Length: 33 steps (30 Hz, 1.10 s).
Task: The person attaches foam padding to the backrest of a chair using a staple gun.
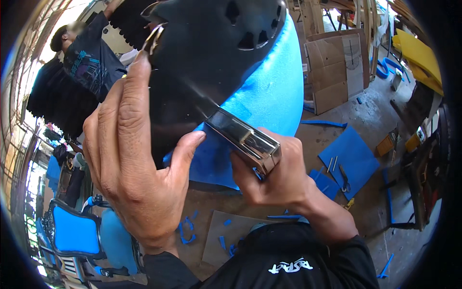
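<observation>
In front of me is a large glossy black curved piece [202,53] with several cut-out holes near its upper edge. Light blue padding [279,82] covers its right side and shows below it. My right hand [281,176] is wrapped round a shiny metal staple gun [245,139], whose nose meets the black surface close to the blue edge. Fingers stretched upward and thumb apart, my left hand [132,159] lies against the left side of the black piece and grips nothing. Its fingertips are beside a small brownish, shiny edge at the top left.
Scissors [344,178] lie on a blue sheet [353,159] on the floor at right, among blue scraps. Cardboard [332,67] leans behind. A blue-padded chair [77,231] stands at lower left. Another person [89,60] is at upper left, beside dark ruffled material.
</observation>
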{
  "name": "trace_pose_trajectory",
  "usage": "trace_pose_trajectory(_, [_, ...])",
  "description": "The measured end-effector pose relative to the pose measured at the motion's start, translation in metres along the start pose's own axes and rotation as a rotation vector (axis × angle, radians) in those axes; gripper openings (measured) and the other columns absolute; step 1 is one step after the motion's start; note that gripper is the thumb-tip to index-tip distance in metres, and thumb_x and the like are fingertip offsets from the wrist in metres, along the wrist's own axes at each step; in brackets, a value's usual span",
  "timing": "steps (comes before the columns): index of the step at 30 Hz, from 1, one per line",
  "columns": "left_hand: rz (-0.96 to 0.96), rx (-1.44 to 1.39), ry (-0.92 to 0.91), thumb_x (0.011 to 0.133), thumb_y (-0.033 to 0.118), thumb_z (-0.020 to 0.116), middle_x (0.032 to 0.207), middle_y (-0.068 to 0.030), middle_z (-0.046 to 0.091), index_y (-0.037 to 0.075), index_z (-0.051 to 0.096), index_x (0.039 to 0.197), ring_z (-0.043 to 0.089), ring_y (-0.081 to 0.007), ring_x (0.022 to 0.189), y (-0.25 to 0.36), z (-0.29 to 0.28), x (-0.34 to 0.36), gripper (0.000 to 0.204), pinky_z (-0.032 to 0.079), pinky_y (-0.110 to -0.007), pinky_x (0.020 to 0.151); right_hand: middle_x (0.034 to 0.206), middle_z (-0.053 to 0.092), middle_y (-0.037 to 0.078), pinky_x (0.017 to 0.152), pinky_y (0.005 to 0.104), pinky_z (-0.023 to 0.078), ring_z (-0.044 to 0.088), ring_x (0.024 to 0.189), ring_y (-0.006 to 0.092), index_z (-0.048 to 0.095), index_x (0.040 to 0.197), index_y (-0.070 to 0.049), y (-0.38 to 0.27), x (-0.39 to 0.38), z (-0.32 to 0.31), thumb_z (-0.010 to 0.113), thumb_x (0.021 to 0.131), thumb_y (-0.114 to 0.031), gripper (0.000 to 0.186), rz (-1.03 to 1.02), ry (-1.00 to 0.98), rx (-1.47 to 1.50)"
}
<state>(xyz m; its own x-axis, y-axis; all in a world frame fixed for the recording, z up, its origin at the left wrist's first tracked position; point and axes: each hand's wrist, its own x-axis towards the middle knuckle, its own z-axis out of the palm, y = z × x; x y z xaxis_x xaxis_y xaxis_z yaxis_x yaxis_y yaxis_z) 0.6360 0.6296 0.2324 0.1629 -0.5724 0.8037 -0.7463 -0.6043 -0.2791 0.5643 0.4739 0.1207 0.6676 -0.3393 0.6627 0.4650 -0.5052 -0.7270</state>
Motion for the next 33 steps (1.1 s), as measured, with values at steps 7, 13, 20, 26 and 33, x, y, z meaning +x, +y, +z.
trace_pose_trajectory(7, [-0.005, 0.048, -0.036, 0.063, 0.020, 0.095, 0.149, -0.0091, 0.059, 0.010, 0.053, 0.151, 0.058, -0.0330, 0.129, 0.000, -0.010, 0.000, 0.098, 0.046, -0.046, 0.109, 0.071, 0.061, 0.012, 0.059, 0.0365, 0.048, 0.062, 0.062, 0.0243, 0.061, 0.088, -0.002, 0.008, -0.029, -0.039, 0.072, 0.087, -0.009, 0.014, 0.139, -0.158, 0.206])
trace_pose_trajectory(13, [-0.077, -0.029, -0.098, 0.068, 0.018, 0.095, 0.141, -0.0175, 0.062, 0.004, 0.058, 0.143, 0.061, -0.0337, 0.125, 0.000, -0.021, 0.009, 0.085, 0.044, -0.045, 0.111, 0.087, 0.065, -0.001, 0.066, 0.0257, 0.046, 0.059, 0.077, 0.0069, 0.066, 0.107, 0.001, 0.045, -0.092, -0.092, 0.073, 0.097, -0.016, 0.021, 0.815, 0.059, 0.733])
trace_pose_trajectory(20, [-0.277, 0.094, -0.083, 0.065, 0.030, 0.099, 0.131, -0.0200, 0.065, 0.001, 0.056, 0.139, 0.063, -0.0351, 0.121, 0.041, -0.008, 0.036, 0.090, 0.047, -0.045, 0.106, 0.092, 0.069, 0.006, 0.072, 0.0279, 0.051, 0.062, 0.080, 0.0097, 0.062, 0.123, 0.007, 0.037, -0.073, -0.120, 0.063, 0.098, -0.008, 0.030, 0.433, -0.044, 0.536])
trace_pose_trajectory(26, [-0.222, 0.241, -0.041, 0.059, 0.043, 0.100, 0.128, -0.0196, 0.065, 0.001, 0.055, 0.139, 0.062, -0.0374, 0.121, 0.037, 0.007, 0.028, 0.100, 0.048, -0.048, 0.106, 0.082, 0.066, 0.017, 0.064, 0.0393, 0.051, 0.067, 0.071, 0.0308, 0.062, 0.110, 0.003, 0.020, -0.014, -0.104, 0.078, 0.091, -0.010, 0.028, 0.090, -0.108, 0.070])
trace_pose_trajectory(33, [-0.130, 0.297, -0.014, 0.059, 0.045, 0.100, 0.132, -0.0189, 0.063, 0.001, 0.055, 0.139, 0.061, -0.0357, 0.123, 0.033, 0.008, 0.027, 0.102, 0.049, -0.048, 0.105, 0.075, 0.064, 0.017, 0.060, 0.0441, 0.049, 0.066, 0.068, 0.0376, 0.056, 0.096, 0.000, 0.014, 0.011, -0.094, 0.080, 0.089, -0.012, 0.027, 0.119, -0.095, 0.054])
